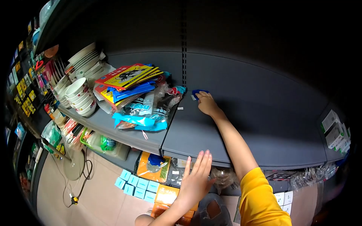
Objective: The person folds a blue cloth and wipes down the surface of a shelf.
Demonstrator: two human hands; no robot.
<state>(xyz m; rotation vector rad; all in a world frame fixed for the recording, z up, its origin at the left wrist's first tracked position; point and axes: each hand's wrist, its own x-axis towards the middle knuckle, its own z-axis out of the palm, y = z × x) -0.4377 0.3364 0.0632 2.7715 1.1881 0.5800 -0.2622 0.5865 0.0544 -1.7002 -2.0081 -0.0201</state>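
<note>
My right hand [207,104] reaches to the back of the grey shelf [241,139], its fingers pressing a blue cloth [197,92] against the surface near the back panel. Most of that cloth is hidden under the fingers. In front of the shelf's front edge, my left hand [197,176] is raised with its fingers stretched out and nothing in it. Left of my right hand are small white paper scraps [180,108] and a pile of plastic-wrapped packets [145,109], topped by red and yellow printed packs [126,75].
Stacked bowls [81,98] and plates [85,56] stand at the left. Small white boxes [333,130] sit at the right end. Light-blue boxes [139,184] and orange boxes [166,195] lie below. A round stand base [74,165] and a cable [89,171] are on the floor.
</note>
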